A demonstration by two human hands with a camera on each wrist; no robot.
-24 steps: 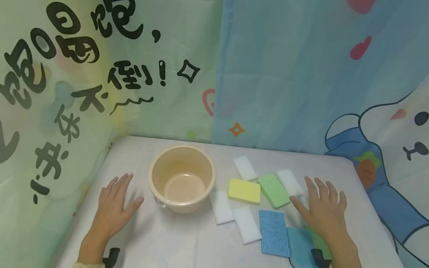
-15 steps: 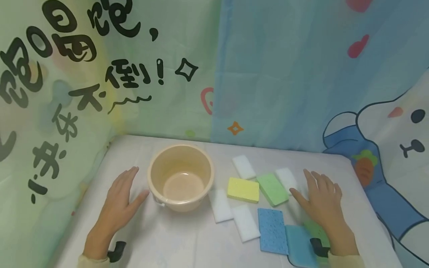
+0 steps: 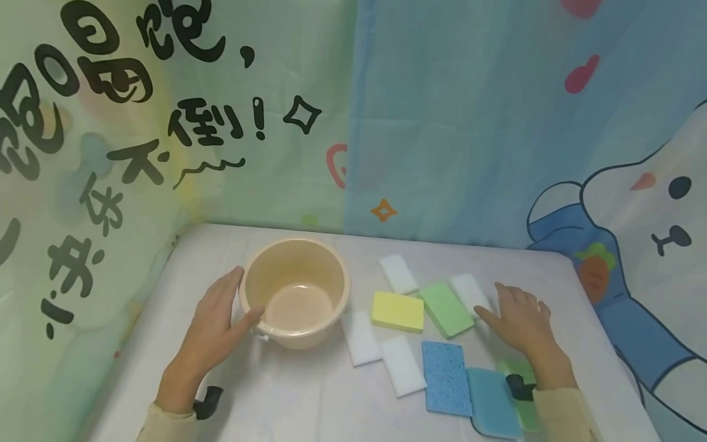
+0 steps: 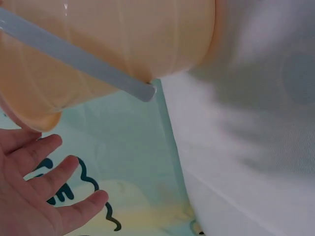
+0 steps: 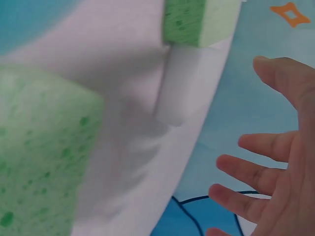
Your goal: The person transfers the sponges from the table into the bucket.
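Observation:
My left hand [image 3: 212, 328] is at the left side of a cream bucket [image 3: 301, 341], its thumb over the near rim. Its fingers are extended; in the left wrist view they spread near the bucket's rim, and a grey handle [image 4: 78, 58] hangs across the wall. My right hand [image 3: 521, 319] hovers at the right with spread, relaxed fingers and holds nothing. Nearest to it are a green sponge [image 3: 446, 310] and a white sponge [image 3: 467, 291] that the green one partly covers. Below its wrist lies another green sponge [image 3: 528, 415], partly hidden by the arm.
Between the hands lie a yellow sponge [image 3: 397, 312], a speckled blue sponge [image 3: 446, 377], a teal sponge [image 3: 493, 403] and more white sponges [image 3: 403, 366]. A pale cloth covers the table [image 3: 287, 393]. Printed curtains [image 3: 442, 123] close off the back and sides.
My left hand has moved right and forward to the bucket's rim. My right hand has shifted slightly left, its fingers bending a little. The bucket and sponges keep their places on the table.

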